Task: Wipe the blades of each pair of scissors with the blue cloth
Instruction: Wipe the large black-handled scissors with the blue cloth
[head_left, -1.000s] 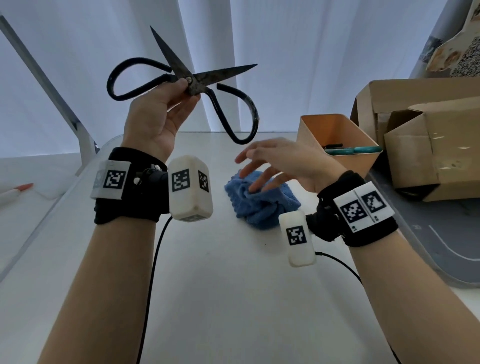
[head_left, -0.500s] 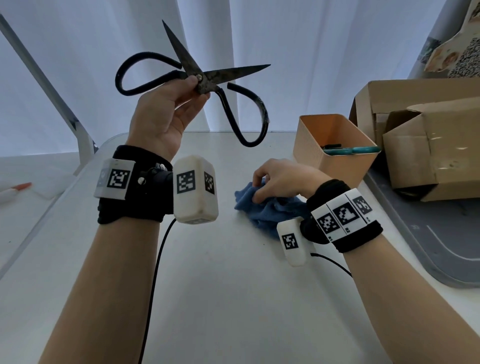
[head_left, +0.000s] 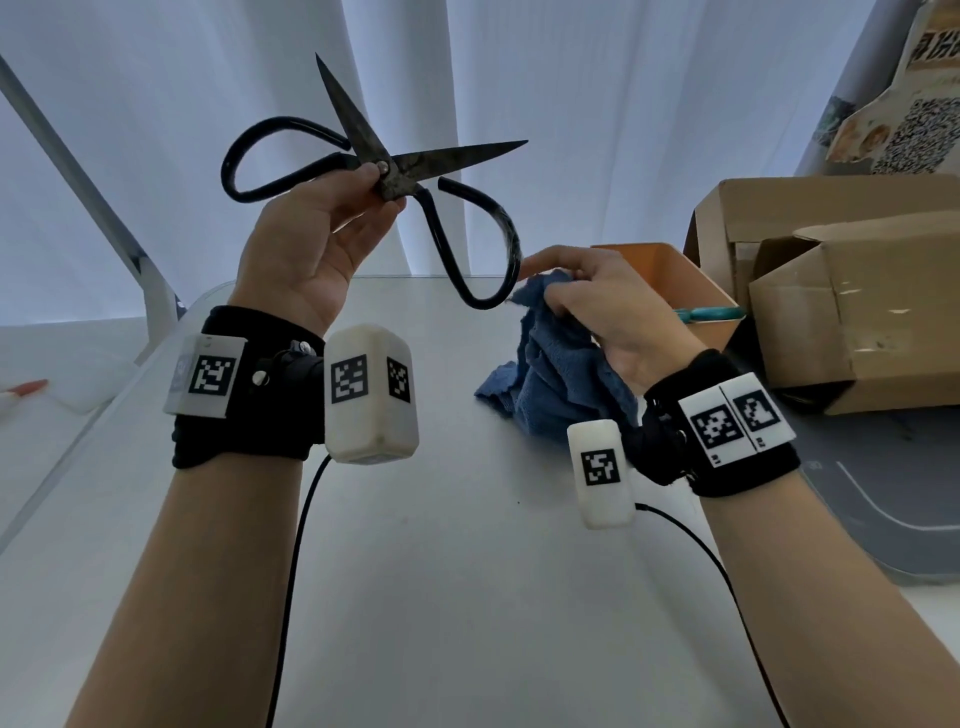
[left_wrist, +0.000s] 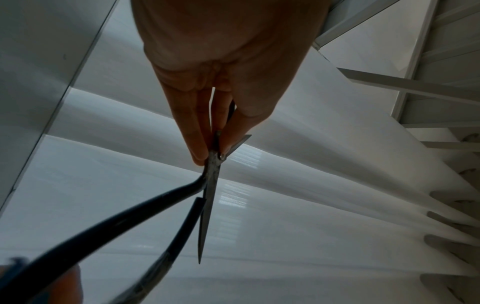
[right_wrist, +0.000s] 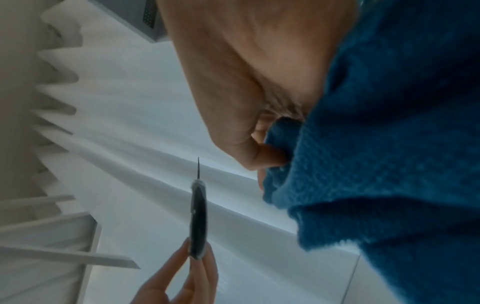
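**Cloth up, blades spread, first wipe about to start**

The table (head_left: 415, 597) fills the lower view, pale, with cardboard boxes (head_left: 841, 291) at its right edge and an orange bin (head_left: 670, 270) beside them; a teal handle (head_left: 711, 313) lies across the bin's rim, perhaps a second pair, though too little shows to be sure.

The cloth (head_left: 561, 374) hangs bunched from the right hand (head_left: 618, 317), its lower folds near the table. That hand has its fingers and thumb curled into the top of the fabric.

The scissors (head_left: 395, 171) are held high above the table's far end, blades spread wide, one pointing up, the other to the right. The left hand (head_left: 317, 244) pinches them at the pivot between thumb and fingertips, loops hanging free, the lower loop just beside the cloth.

Judging by this, the step in hand is bringing cloth to steel. The next move calls for folding the cloth over one blade and drawing it from pivot to tip, away from the edge, with the pivot pinch holding firm.
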